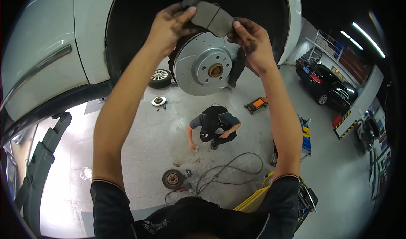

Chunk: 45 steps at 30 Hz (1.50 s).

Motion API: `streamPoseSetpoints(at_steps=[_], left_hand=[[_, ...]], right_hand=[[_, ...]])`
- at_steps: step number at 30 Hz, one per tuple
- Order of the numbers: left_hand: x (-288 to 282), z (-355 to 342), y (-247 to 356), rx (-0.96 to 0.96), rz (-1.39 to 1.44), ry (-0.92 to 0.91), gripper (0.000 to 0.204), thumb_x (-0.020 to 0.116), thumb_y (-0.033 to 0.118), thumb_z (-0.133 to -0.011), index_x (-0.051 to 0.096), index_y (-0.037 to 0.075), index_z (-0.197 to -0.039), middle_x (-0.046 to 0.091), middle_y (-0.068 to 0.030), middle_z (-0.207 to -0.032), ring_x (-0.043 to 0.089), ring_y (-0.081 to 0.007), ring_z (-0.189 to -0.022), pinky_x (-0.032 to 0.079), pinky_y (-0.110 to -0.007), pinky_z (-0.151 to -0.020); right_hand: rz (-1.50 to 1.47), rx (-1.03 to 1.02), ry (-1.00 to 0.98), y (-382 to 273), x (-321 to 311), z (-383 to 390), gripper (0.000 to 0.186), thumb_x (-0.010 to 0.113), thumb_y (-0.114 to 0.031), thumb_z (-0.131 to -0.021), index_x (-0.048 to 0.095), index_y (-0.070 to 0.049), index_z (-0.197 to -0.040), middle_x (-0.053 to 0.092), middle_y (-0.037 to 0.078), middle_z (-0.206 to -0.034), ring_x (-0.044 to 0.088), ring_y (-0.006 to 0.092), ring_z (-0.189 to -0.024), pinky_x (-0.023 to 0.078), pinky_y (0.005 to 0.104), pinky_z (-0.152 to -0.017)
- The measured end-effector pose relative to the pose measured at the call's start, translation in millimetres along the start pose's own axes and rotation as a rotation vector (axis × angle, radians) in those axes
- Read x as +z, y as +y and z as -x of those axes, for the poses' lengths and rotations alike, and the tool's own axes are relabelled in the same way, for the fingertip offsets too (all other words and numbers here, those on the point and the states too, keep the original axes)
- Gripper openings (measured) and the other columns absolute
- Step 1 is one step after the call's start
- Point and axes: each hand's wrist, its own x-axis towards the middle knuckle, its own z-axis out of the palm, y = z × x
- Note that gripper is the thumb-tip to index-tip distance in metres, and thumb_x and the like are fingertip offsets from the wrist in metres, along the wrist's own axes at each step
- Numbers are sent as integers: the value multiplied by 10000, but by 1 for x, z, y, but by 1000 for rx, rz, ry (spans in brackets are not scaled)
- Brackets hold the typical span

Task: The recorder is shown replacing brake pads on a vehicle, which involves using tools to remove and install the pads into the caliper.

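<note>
Both my arms are raised, and a grey brake pad (211, 19) is held between my hands in front of the wheel arch. A dark groove crosses the middle of its face. My left hand (172, 27) grips the pad's left end, thumb on the face. At the right end, my right hand (253, 40) pinches it the same way. Dark smudges mark both hands. Just below and behind the pad is a silver drilled and slotted brake disc (203, 65) with a rusty centre hub (215, 70). The disc's upper edge is partly hidden by the pad and hands.
A co-worker (213, 127) crouches on the floor below. Around lie an old brake disc (173, 179), another disc (158, 101), a wheel (160, 78), a looped hose (220, 175) and an orange floor jack (256, 105). The white car's body (46, 31) and a lift arm (42, 158) stand left.
</note>
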Motion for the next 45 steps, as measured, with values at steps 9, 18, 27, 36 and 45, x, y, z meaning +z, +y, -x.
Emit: streamPoseSetpoints(at_steps=[9, 18, 27, 36, 45], left_hand=[[16, -115, 51, 137, -597, -174, 375, 753, 175, -913, 658, -90, -1161, 724, -205, -1008, 713, -298, -932, 569, -413, -789], [14, -192, 69, 432, -1344, -264, 452, 849, 294, -820, 713, -50, -1080, 736, -231, -980, 719, -320, -901, 564, -400, -792], [-63, -156, -25, -76, -729, -259, 742, 858, 328, -855, 563, -111, -1376, 677, -194, -1273, 674, -227, -1152, 519, -310, -1028], [-76, -167, -51, -183, -920, -398, 481, 839, 238, -832, 712, -76, -1173, 750, -120, -1074, 695, -186, -993, 523, -317, -967], [-100, -161, -88, 287, -1176, -266, 738, 785, 112, -756, 498, -100, -1402, 701, -166, -1076, 650, -208, -883, 536, -330, -856]], right_hand=[[989, -565, 15, -48, -14, -82, 597, 792, -219, -917, 520, 123, -1323, 685, 202, -1132, 710, 274, -979, 591, 351, -878], [994, -241, -228, -77, -12, -163, 689, 879, -214, -778, 571, 66, -1327, 678, 288, -1223, 648, 423, -1176, 522, 449, -1004], [94, 115, -246, 35, -39, -175, 490, 846, -188, -877, 569, 103, -1157, 682, 180, -1058, 721, 226, -956, 609, 287, -862], [651, 101, -446, 60, -78, -185, 321, 857, -284, -822, 725, -12, -929, 689, 57, -857, 637, 169, -804, 492, 307, -783], [1013, -113, -459, 60, -72, -177, 277, 747, -109, -764, 704, 55, -984, 694, 185, -875, 696, 310, -859, 549, 385, -816]])
